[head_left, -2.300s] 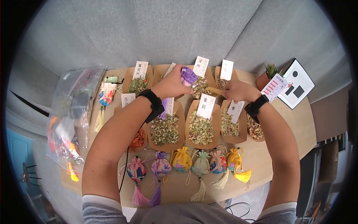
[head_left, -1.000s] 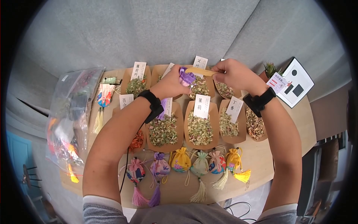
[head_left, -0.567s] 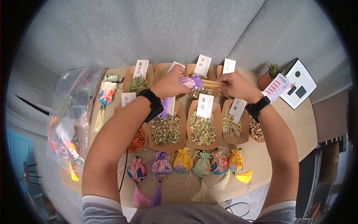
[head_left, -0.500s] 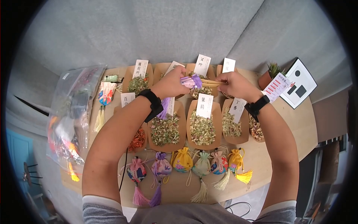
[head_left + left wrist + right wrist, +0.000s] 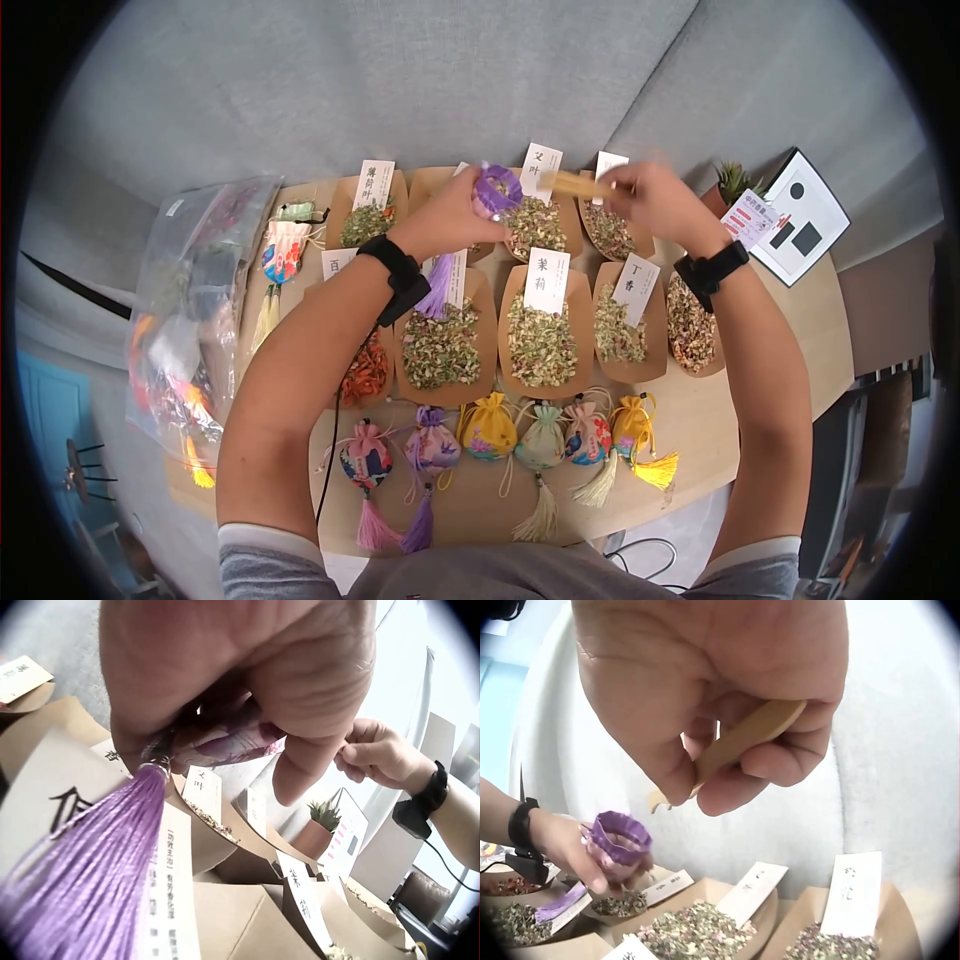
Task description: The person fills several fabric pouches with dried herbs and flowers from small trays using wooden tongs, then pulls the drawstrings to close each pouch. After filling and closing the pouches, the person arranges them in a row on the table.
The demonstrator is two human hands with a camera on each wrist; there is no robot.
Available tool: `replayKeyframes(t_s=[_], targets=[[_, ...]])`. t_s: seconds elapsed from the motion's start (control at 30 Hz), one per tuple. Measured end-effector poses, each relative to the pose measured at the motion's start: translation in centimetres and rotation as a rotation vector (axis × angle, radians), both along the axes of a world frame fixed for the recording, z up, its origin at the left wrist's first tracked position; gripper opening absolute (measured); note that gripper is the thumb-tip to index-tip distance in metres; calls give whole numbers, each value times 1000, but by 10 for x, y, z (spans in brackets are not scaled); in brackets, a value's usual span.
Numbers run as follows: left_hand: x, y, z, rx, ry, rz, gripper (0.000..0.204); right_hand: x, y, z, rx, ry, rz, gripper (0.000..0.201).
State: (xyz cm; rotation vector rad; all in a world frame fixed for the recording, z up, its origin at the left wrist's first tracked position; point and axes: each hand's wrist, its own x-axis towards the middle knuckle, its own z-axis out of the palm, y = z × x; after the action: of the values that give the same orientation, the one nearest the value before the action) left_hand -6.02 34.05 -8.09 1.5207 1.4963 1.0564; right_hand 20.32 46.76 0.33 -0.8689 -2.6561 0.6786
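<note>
My left hand (image 5: 452, 215) grips a small purple and pink cloth pouch (image 5: 497, 190) over the back row of trays. The pouch's gathered purple mouth is open and faces up in the right wrist view. From its bottom hangs a purple tassel (image 5: 101, 862). To the right, my right hand (image 5: 655, 205) pinches a thin bamboo scoop (image 5: 742, 739) between thumb and fingers. The scoop, blurred in the head view, points left toward the pouch with a gap between them. Below them a paper tray of dried herbs (image 5: 537, 228) carries a white label card (image 5: 541, 170).
More paper trays hold dried herbs (image 5: 440, 345) and red-orange pieces (image 5: 366, 370). Several finished tasselled pouches (image 5: 488, 427) line the front edge. A clear plastic bag (image 5: 190, 300) lies at left, with another pouch (image 5: 284, 250) beside it. A potted plant (image 5: 733, 182) and framed board (image 5: 800, 218) stand at right.
Half a second ago the pouch lay tipped right with the scoop at its mouth. Now the pouch stands with its mouth up, and my right hand has drawn the scoop away up and right.
</note>
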Motion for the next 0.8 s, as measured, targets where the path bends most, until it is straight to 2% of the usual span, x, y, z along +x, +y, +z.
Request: replayKeyframes(t_s=[0.07, 0.1, 0.17, 0.2, 0.33, 0.4, 0.53, 0.6, 0.63, 0.7, 0.73, 0.8], targets=[[1, -8, 14, -37, 20, 5, 83, 8, -10, -9, 34, -263, -48, 25], [2, -12, 22, -78, 39, 15, 83, 8, -12, -12, 34, -262, -50, 25], [-2, -8, 11, -55, -18, 7, 85, 4, -14, -21, -197, -322, -14, 27], [-3, -7, 8, -31, -75, 0, 86, 5, -11, -32, -59, -289, 118, 28], [-5, -4, 1, -49, -32, 7, 86, -1, 1, -60, -10, -282, 183, 28], [-5, -4, 0, -23, -45, 3, 85, -3, 3, -66, 223, -270, 143, 26], [-5, -7, 4, -38, -20, 28, 84, -5, 0, -45, 181, -248, 36, 27], [-5, -8, 3, -33, -55, 22, 83, -6, -1, -35, -116, -262, 46, 28], [-6, -7, 2, -34, -56, 21, 83, -7, 0, -37, -116, -264, 45, 28], [-6, -5, 0, -31, -72, 20, 82, -8, 2, -47, -80, -261, 205, 26], [-6, -3, -2, -31, -72, 19, 82, -7, 5, -54, -80, -261, 204, 26], [-6, -2, -4, -25, -66, 14, 81, -8, 9, -61, 122, -230, 126, 25]])
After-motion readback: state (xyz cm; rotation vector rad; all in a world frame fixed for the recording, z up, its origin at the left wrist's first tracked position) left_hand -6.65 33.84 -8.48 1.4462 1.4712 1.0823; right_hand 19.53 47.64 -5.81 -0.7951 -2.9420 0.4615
